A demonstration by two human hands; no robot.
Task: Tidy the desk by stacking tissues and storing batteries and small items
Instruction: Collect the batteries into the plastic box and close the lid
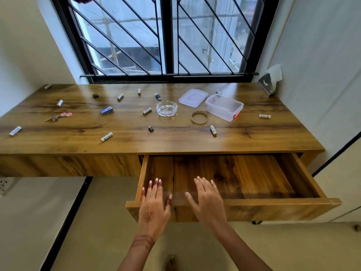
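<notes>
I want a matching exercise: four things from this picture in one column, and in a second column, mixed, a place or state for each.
1. clear plastic box with red latch
2. flat clear plastic lid
3. round clear glass ashtray
4. wooden drawer

A. pulled out under the wooden desktop
B. lying flat, off its container
C. uncovered, farthest right of the clear things
D. left of the lid and box

Pairs: 1-C, 2-B, 3-D, 4-A

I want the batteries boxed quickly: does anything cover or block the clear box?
Nothing visible does: the clear box stands open, its lid lying beside it on the desk.
</notes>
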